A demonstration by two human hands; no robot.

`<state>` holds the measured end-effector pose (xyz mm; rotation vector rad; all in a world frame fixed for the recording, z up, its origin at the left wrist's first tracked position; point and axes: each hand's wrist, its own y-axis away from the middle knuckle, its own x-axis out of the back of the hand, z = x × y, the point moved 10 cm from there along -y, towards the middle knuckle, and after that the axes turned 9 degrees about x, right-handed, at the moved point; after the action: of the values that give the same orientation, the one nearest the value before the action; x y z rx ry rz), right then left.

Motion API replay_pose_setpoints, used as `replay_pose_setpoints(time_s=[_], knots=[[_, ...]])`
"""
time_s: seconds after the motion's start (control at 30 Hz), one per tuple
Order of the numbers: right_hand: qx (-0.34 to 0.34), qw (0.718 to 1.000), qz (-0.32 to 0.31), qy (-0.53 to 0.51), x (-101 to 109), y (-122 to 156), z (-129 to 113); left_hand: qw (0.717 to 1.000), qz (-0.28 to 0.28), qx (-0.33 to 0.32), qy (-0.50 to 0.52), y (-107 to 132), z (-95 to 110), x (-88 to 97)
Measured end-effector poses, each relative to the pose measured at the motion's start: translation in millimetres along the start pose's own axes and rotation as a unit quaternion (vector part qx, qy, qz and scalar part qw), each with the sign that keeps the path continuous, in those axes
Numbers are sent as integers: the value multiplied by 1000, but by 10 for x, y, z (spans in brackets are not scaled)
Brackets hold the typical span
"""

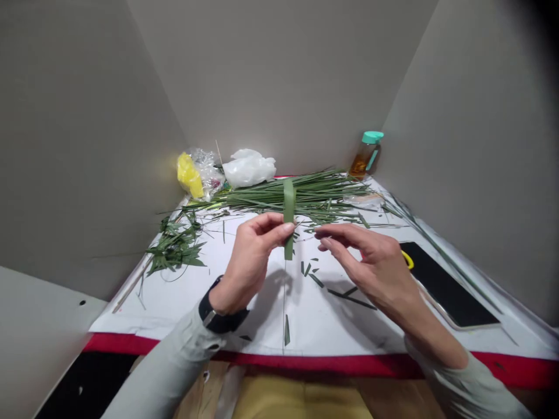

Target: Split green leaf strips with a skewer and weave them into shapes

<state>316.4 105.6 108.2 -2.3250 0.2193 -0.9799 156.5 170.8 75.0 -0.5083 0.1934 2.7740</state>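
My left hand [251,256] pinches a flat green leaf strip [289,218] upright between thumb and fingers, with the strip's ends showing above and below them. My right hand [371,262] hovers at the right with its fingers apart. Its fingertips are close to the strip, with a small gap, and it holds nothing that I can see. Behind the hands lies a long bundle of narrow green leaves [305,195]. Short cut leaf pieces [315,279] are scattered on the white sheet [262,326] below the hands. A yellow handle [407,259], possibly of scissors, shows past my right hand.
A leafy green sprig pile [174,247] lies left. A black phone [445,285] lies right. At the back stand a teal-capped bottle [365,154], a white plastic bag [248,167] and a yellow bag [190,176]. Grey walls [279,75] enclose the table's sides and back.
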Motion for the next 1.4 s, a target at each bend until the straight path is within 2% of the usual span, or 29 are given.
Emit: replay_pose_setpoints(time_s=[0.13,0.27,0.47,0.67,0.87,0.97,1.17,1.4], knots=[[-42,991,46,-118,-60,-54,-74,996,44,-45,-70,243,-62,49],[-71,965,56,-246,-145,-136,-77,985,92,-78,-126,405,-19,102],[-74,917,34,-390,-221,-381,-142,964,111,-137,-201,442,254,40],[-36,903,-6,-428,-256,-449,-312,919,134,-235,-287,543,465,-76],[-9,922,36,-385,-180,-271,-418,866,155,-350,-321,813,528,-156],[-1,923,16,-384,-189,-219,-483,880,145,-338,-303,867,495,-123],[-11,880,-33,-473,-332,-186,-488,930,111,-246,-252,865,406,-39],[-5,875,-41,-482,-403,-154,-581,957,79,-194,-199,884,338,45]])
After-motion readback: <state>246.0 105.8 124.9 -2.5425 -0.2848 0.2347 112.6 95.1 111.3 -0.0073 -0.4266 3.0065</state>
